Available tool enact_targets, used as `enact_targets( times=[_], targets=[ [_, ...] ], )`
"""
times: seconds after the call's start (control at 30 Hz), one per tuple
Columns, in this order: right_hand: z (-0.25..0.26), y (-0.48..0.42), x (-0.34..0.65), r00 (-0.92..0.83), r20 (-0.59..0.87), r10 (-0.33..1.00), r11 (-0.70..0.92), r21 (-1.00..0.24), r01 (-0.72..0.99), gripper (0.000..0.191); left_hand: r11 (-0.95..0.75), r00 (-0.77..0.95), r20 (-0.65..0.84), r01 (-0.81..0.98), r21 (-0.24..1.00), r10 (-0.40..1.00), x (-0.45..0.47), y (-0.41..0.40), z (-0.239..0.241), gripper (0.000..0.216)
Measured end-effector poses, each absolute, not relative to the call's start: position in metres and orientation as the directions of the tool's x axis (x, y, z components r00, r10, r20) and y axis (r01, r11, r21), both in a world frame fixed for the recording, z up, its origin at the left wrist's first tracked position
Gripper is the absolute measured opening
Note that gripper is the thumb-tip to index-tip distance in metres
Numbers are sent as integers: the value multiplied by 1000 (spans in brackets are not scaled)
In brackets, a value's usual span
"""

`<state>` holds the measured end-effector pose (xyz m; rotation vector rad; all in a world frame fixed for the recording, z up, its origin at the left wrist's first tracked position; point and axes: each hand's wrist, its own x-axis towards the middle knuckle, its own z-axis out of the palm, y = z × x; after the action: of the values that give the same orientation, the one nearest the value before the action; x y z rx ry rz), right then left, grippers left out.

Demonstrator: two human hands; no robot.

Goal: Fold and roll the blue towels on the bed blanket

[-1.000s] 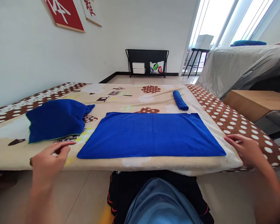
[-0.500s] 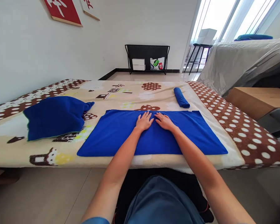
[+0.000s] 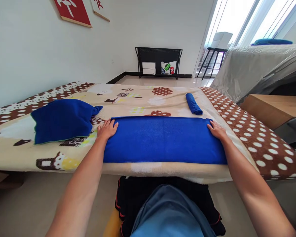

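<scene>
A blue towel (image 3: 162,140) lies spread flat near the front edge of the bed, directly before me. At its far left corner rests my left hand (image 3: 107,129), fingers spread over the cloth. My right hand (image 3: 217,129) lies on the opposite far corner, also with its fingers apart. Neither hand grips anything. Beyond the towel, towards the right, is a rolled blue towel (image 3: 193,104). A crumpled blue towel (image 3: 64,120) sits in a loose heap to the left of my left hand.
A patterned blanket (image 3: 138,168) with a brown dotted border covers the bed. To the right stand a cardboard box (image 3: 273,105) and a plastic-covered piece of furniture (image 3: 256,65). A black rack (image 3: 159,57) is against the far wall, and a stool (image 3: 213,61) is by the window.
My hands have moved apart from the towel's far middle, the left one to its left corner and the right one to its right corner. The rolled and crumpled towels stay in place.
</scene>
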<state>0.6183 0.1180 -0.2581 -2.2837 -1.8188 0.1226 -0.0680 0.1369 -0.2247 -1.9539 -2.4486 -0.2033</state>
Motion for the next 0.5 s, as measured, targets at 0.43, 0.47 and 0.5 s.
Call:
enact_targets(
  times=[0.43,0.47,0.5],
  targets=[
    [-233,137,476,-12,189,982,53,-213,976,48,-109,99,133,992,69,986,75,145,-200,57],
    [-234,142,446,-88,186,979,129,-224,966,47,-172,163,104,982,81,981,102,149,-204,57],
    [-235,147,417,-152,188,970,194,-235,952,47,-222,215,73,970,96,974,127,154,-208,58]
  ],
)
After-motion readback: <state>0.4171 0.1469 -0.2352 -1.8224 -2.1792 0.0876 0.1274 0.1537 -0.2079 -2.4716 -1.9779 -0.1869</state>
